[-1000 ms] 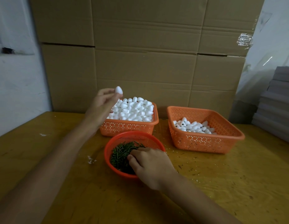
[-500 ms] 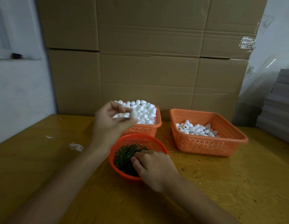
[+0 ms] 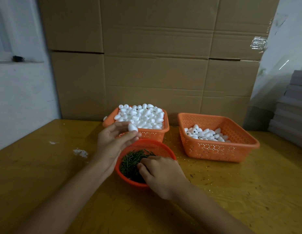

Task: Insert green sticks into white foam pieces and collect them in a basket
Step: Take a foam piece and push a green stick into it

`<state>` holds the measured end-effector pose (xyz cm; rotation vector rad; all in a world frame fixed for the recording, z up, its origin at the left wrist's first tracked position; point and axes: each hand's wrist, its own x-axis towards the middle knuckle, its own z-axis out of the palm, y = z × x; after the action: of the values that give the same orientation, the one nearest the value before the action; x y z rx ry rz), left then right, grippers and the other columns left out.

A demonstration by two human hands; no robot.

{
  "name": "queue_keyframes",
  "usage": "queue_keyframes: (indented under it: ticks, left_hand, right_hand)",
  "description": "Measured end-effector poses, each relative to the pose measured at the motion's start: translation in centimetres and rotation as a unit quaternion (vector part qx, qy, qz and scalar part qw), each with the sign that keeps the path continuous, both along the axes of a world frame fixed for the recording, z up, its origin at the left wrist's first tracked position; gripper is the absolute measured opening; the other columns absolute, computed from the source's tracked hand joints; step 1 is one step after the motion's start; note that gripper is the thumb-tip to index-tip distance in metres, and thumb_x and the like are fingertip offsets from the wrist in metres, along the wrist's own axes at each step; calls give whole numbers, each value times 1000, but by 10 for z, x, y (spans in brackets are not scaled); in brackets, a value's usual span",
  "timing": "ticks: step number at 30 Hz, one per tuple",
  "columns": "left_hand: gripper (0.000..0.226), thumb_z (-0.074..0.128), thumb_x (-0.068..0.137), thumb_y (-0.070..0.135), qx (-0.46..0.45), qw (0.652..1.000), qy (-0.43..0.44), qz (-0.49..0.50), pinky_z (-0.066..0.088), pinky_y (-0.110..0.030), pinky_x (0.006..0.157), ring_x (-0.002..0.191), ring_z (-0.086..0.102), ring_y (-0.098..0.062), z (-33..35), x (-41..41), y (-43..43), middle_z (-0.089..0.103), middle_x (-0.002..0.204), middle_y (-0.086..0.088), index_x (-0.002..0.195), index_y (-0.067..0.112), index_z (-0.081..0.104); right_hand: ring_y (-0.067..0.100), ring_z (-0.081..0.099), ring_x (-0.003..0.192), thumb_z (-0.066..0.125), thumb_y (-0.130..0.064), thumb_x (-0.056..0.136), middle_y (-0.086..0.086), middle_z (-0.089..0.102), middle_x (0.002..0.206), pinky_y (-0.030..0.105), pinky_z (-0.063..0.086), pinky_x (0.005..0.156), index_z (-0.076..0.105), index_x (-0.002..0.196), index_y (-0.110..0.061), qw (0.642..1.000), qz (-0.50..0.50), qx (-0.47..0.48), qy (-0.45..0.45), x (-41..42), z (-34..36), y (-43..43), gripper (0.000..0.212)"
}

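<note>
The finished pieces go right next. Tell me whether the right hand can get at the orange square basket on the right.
Probably yes: the right hand, now in the round red basket, has bare table up to the orange square basket.

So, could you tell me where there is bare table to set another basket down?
Bare patches: the table right of the round bowl and before the right basket, and the far left near the white scraps. The centre is crowded.

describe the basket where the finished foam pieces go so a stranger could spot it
On the yellow wooden table, in front of the cardboard wall, stand two square orange baskets. It is the right-hand basket. Unlike its heaped neighbour, it holds only a shallow layer of white pieces.
</note>
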<state>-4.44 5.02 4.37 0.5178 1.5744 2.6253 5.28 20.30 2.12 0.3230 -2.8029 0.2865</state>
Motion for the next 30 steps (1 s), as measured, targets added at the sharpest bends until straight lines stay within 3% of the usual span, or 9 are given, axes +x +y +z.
queue_keyframes:
  ticks: [6,11,19,24,30]
  left_hand:
    - [50,82,71,-1,59,998,-18,-32,63,-27,74,104,77,-38,0,-3,-3,77,111,-23,117,2,63]
    - [44,80,73,-4,83,995,-24,-56,64,-28,74,109,75,-40,-3,-7,-8,74,122,-23,113,5,63]
    - [47,81,73,-3,66,995,-22,-71,64,-28,70,104,76,-40,-5,-5,-9,74,121,-21,115,6,62]
    - [45,81,75,-2,69,994,-20,-80,64,-27,69,105,76,-40,-5,-4,-9,73,124,-22,115,6,63]
    - [45,81,75,-2,67,994,-18,-83,64,-27,70,105,76,-39,-4,-2,-9,72,125,-24,116,5,64]
  right_hand:
    - [13,47,74,30,-45,112,-10,53,84,31,29,71,54,87,-25,1000,-5,0,-2,-1,1,1,40]
    - [18,60,83,30,-45,112,-5,65,93,30,29,71,51,86,-27,1000,-3,1,3,0,1,-1,38]
    - [18,60,83,31,-44,112,-3,66,95,31,30,72,62,94,-21,1000,-5,5,4,0,0,-1,43]
    - [13,46,74,31,-44,112,-7,57,87,31,29,72,56,89,-24,1000,-5,3,3,1,1,-1,40]
    - [12,46,73,30,-44,112,-11,52,84,31,28,71,52,87,-26,1000,-3,6,6,1,0,-1,38]
